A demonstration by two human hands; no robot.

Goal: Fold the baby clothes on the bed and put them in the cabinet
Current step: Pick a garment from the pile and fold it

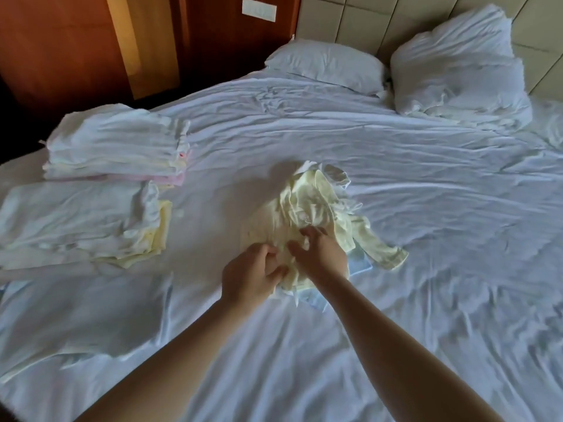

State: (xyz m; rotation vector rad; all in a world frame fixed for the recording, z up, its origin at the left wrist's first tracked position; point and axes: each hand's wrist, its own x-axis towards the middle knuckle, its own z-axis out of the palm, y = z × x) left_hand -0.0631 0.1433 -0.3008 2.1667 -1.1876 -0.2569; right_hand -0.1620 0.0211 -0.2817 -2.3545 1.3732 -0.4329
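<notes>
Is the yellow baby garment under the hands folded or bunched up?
Bunched up: the yellow garment lies crumpled, one sleeve trailing right, left hand and right hand gripping it.

Open bedsheet (441, 239) stretched right of the crumpled yellow garment (304, 205). Two folded piles, the far stack (115, 147) and near stack (76, 226), blocked the left side; pillows (326, 63) lined the far end.

No legible text; perhaps faint print, label (305, 219) on yellow garment (300, 193).

Both hands, left hand (254, 277) and right hand (321, 254), clutch a crumpled yellow garment (307, 205) mid-bed (396, 184); two folded stacks (115, 147) lie far left.
</notes>
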